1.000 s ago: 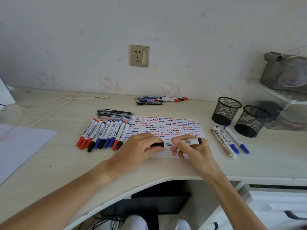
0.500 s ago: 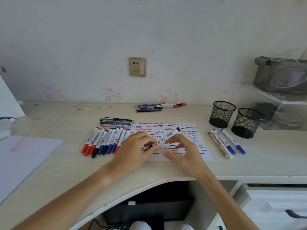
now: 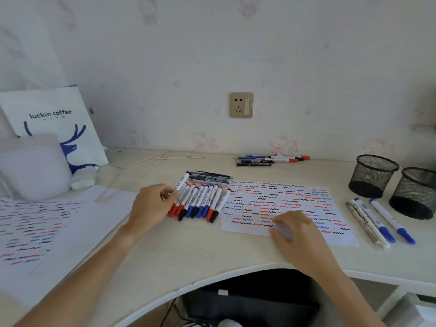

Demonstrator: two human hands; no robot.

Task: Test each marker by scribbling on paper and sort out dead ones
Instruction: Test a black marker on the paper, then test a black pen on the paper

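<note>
Two mesh cups show no contents; left hand fingers pinch a marker, right hand fingers relaxed on paper

Showing red, blue and black squiggles across white paper; white markers wearing red, blue and black caps; black mesh pen cups; white bag bearing blue deer print.
</note>
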